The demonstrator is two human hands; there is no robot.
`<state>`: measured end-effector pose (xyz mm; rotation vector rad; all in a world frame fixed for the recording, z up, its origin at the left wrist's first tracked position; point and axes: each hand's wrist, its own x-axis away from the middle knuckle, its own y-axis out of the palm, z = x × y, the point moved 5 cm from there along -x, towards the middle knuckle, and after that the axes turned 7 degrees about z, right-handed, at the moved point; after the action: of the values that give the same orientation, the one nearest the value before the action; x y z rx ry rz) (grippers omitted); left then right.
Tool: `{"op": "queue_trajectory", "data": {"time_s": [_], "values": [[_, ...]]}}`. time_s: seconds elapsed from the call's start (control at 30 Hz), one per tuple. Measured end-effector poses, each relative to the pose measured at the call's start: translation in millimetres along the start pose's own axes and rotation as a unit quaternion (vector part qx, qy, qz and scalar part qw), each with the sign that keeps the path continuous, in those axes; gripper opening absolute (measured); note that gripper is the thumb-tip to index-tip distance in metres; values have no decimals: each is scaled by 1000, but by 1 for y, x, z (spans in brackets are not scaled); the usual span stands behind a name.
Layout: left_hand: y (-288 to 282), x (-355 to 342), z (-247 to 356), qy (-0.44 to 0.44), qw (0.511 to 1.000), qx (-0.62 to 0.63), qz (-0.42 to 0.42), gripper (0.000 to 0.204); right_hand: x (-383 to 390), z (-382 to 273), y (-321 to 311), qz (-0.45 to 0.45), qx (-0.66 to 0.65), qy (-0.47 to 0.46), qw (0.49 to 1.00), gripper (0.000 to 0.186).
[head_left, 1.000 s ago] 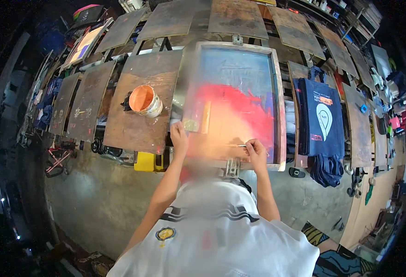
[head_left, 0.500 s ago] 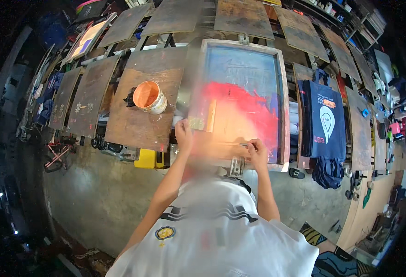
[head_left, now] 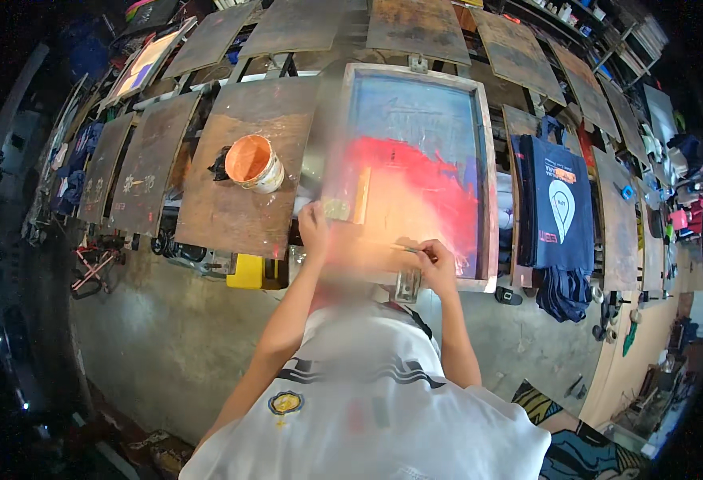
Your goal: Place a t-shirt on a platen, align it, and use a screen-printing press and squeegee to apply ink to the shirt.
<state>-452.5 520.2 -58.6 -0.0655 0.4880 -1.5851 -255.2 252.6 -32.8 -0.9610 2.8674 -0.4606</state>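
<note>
We see the right hand (head_left: 438, 264) pinching a slim stick-like tool (head_left: 410, 250), long axis crosswise, tip leftward over the orange-smeared near end; the farther left hand (head_left: 313, 228) is curled, contents unclear, beside the wooden-framed, red-and-blue screen (head_left: 486, 184)

White shirt (head_left: 455, 428), black stripes (head_left: 294, 376)

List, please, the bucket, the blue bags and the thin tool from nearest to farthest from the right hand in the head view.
From the right hand:
1. Thin tool: held in it, pointing left.
2. Blue bags: stacked to its right.
3. Bucket: far to its left, on a brown board.
</note>
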Motion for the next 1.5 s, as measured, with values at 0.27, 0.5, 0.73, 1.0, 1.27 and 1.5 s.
{"op": "queue_trajectory", "data": {"time_s": [0.27, 0.5, 0.73, 1.0, 1.27, 1.5], "values": [[-1, 0, -11, -52, 997, 40, -33, 37, -2, -29, 0, 2, 121, -26, 992, 17], [-5, 3, -9, -74, 995, 48, -50, 33, 2, -30, -47, 52, 149, 10, 987, 19], [-2, 3, -18, -64, 990, 110, -55, 37, -6, -26, 9, -65, 72, 70, 993, 19], [-13, -12, -30, -69, 986, 91, -119, 43, -2, -18, -35, -49, 177, -1, 983, 18], [-26, -60, -12, -19, 976, 173, -132, 42, -11, -31, 18, -86, 205, 8, 975, 17], [-45, -85, -21, -135, 913, 238, -303, 48, -8, -22, -38, -48, 126, 199, 971, 20]]}}
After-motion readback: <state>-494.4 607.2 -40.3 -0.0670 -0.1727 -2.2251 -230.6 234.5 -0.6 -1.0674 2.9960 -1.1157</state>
